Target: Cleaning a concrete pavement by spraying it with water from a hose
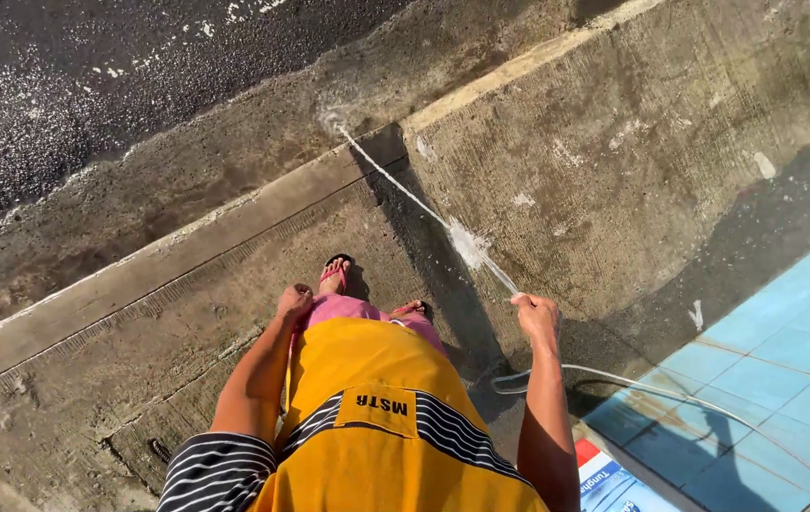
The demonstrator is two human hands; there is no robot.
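My right hand [536, 313] is closed around the end of a thin pale hose [613, 373], which loops behind me over the ground. A jet of water [424, 204] shoots from it across the concrete to a splash near the curb edge [334, 121]. My left hand [294, 301] hangs in a loose fist by my hip, holding nothing. I wear a yellow top, pink shorts and flip-flops [335, 273].
Wet concrete pavement [613, 142] lies ahead, with a curb strip [139, 270] and dark asphalt road [63, 85] beyond. Blue tiles [784, 351] cover the ground at the lower right. A red, white and blue packet [599, 472] lies by my right side.
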